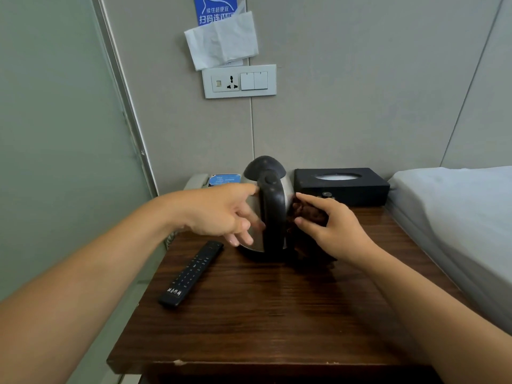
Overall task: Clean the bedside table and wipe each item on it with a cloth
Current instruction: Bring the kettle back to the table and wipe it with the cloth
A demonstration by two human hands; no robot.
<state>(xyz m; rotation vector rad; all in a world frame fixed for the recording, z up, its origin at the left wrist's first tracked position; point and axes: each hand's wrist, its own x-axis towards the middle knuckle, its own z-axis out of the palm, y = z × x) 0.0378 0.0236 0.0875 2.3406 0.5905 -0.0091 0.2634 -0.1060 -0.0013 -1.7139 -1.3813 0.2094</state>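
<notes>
You are looking down at a dark brown wooden bedside table (263,314) with a visible grain, set against a grey panelled wall. At the far middle of the table stands a stainless-steel electric kettle (267,206) with a rounded black lid and a thick black handle that faces you. It stands upright, and its shiny body reflects your fingers.

Your left hand (221,212) reaches in from the left and rests against the kettle's left side, with the thumb up near the top of the handle and the fingers spread loosely over the metal, not curled round anything. Your right hand (329,225) comes in from the right and grips a bunched dark brown cloth (307,214), pressing it against the kettle's right side, just beside the handle. The cloth hangs down below your hand to the tabletop.

A long black remote control (191,273) lies flat on the near left of the table, angled toward the kettle and apart from it. A black rectangular tissue box (342,187) with an oval opening sits at the far right, just behind your right hand. A pale telephone (198,181) with a blue card on it sits at the far left, partly hidden by your left hand. A white bed (457,217) lies along the right edge of the table. On the wall above are a socket and switch panel (239,81), a crumpled white paper (221,41) and a blue sign (214,9).
</notes>
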